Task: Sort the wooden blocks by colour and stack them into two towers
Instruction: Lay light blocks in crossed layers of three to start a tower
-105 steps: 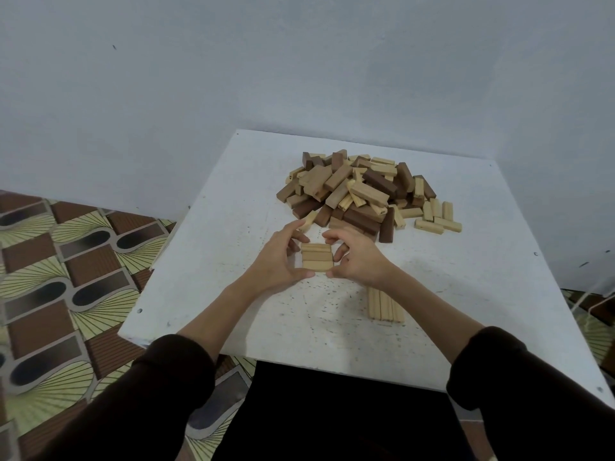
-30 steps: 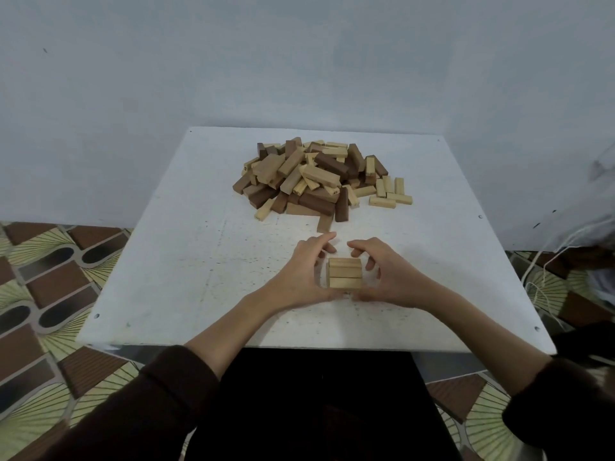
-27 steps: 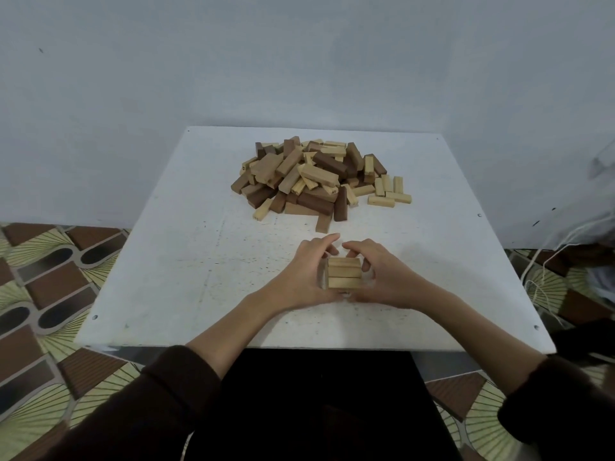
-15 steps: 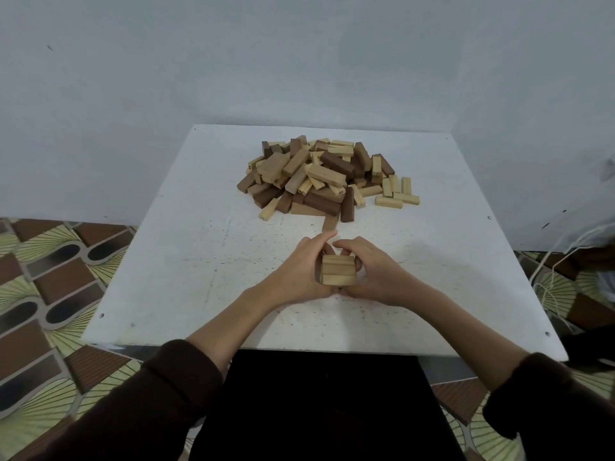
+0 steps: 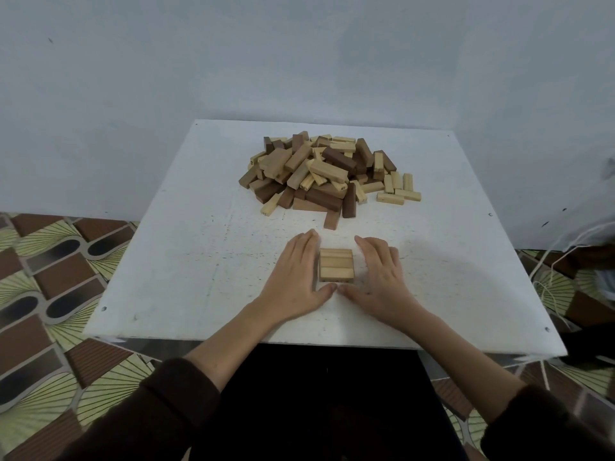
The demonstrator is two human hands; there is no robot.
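A small stack of light blocks stands on the white counter, near its front edge, three blocks side by side on top. The left hand lies flat against the stack's left side, fingers extended and held together. The right hand mirrors it on the right side, just beside the stack; contact cannot be confirmed. The thumb tips meet in front of the stack. The mixed pile of light and dark blocks lies farther back, well apart from the stack.
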